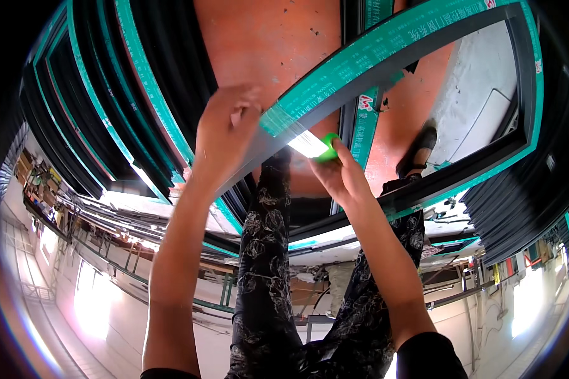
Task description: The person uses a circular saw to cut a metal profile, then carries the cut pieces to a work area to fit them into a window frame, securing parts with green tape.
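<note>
A dark window frame [392,58] with green printed protective film slants across the middle in front of me. My right hand [342,175] grips a roll of tape [329,146] with a bright green core, below the frame's near bar. From the roll a shiny clear strip of tape [305,143] runs up to the bar, where tape [275,121] lies across the green film. My left hand [224,129] is just left of that taped spot, its fingers curled in and slightly blurred. Whether anything is pinched in them is hidden.
Several dark frames [133,76] with green film stand stacked at left. Black profiles [512,202] are piled at right. Beyond the frame lies a reddish-brown surface [265,38]. My patterned trouser legs [262,252] and a dark shoe [423,148] are below and beside the frame.
</note>
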`<state>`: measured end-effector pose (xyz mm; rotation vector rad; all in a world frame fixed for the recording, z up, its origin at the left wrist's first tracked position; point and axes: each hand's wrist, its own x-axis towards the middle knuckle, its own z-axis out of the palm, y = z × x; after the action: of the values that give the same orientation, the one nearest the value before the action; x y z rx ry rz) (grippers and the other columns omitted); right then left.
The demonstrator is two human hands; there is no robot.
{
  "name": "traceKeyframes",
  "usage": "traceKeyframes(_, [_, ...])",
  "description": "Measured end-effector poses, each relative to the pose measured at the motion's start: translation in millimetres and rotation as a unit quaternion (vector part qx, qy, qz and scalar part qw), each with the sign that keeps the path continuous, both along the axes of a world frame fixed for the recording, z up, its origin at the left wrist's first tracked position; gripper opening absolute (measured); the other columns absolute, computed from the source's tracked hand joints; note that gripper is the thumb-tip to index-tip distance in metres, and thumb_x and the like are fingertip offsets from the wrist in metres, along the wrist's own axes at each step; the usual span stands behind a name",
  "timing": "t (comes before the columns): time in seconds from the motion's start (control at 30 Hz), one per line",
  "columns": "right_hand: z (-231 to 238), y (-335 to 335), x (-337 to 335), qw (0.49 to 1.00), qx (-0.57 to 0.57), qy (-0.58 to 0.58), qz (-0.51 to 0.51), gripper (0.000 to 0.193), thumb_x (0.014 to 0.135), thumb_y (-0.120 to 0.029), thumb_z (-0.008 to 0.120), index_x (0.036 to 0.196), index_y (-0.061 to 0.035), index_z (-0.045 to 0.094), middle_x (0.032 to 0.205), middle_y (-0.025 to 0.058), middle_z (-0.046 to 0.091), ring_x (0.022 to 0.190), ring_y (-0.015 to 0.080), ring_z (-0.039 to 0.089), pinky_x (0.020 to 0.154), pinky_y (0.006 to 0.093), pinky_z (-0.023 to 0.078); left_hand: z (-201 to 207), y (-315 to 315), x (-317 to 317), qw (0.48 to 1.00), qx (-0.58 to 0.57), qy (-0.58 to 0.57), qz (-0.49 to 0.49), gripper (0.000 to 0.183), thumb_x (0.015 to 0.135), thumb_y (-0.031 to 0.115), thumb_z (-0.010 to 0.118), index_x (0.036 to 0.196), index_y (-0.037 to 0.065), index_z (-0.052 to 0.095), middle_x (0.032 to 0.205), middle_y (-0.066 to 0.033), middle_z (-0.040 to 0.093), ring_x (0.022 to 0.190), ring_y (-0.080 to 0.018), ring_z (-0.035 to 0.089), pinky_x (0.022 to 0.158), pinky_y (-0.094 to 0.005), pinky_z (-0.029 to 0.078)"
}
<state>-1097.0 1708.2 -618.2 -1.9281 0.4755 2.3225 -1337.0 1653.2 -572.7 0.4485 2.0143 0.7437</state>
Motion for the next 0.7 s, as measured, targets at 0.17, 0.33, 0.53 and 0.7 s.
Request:
traceKeyframes(0.17, [-62,2,-77,0.997,0.046,0.052,-0.033,0.021,0.099,-0.025,0.052,0.105,-0.0052,0.056,0.103,0.0107,0.061,0.096,0.0227,0.061,0.083,0.0379,0.054,-84,11,-33,0.967,-0.102,-0.233,-0.018,0.043,0.092,0.017,0.063,0.132,0.005,0.056,0.126,-0.0128,0.062,0.116,-0.0223,0.059,0.101,-0.0338,0.045])
traceKeyframes(0.33, [-161,2,-87,0.932,0.251,0.176,0.193,0.025,0.099,-0.031,0.052,0.105,-0.0065,0.057,0.099,0.0079,0.063,0.087,0.0204,0.062,0.078,0.0317,0.052,-120,26,-32,0.963,-0.109,-0.151,-0.194,0.056,0.079,0.019,0.077,0.129,0.004,0.056,0.117,-0.0136,0.064,0.108,-0.0246,0.062,0.096,-0.0353,0.047])
traceKeyframes(0.53, [-114,8,-58,0.903,0.246,0.081,0.343,0.032,0.097,-0.032,0.057,0.116,-0.0062,0.056,0.107,0.0079,0.066,0.095,0.0181,0.063,0.088,0.0315,0.051,-72,13,-58,0.986,-0.077,-0.124,-0.078,0.048,0.080,0.026,0.076,0.118,0.001,0.059,0.102,-0.0150,0.067,0.095,-0.0216,0.065,0.085,-0.0332,0.050])
traceKeyframes(0.7, [10,18,-34,0.972,0.062,0.142,0.177,0.032,0.097,-0.033,0.058,0.108,-0.0024,0.061,0.103,0.0112,0.066,0.100,0.0231,0.064,0.094,0.0385,0.053,38,1,-9,0.977,-0.006,0.011,-0.213,0.049,0.075,0.021,0.078,0.118,0.005,0.061,0.102,-0.0138,0.064,0.093,-0.0293,0.064,0.085,-0.0372,0.051])
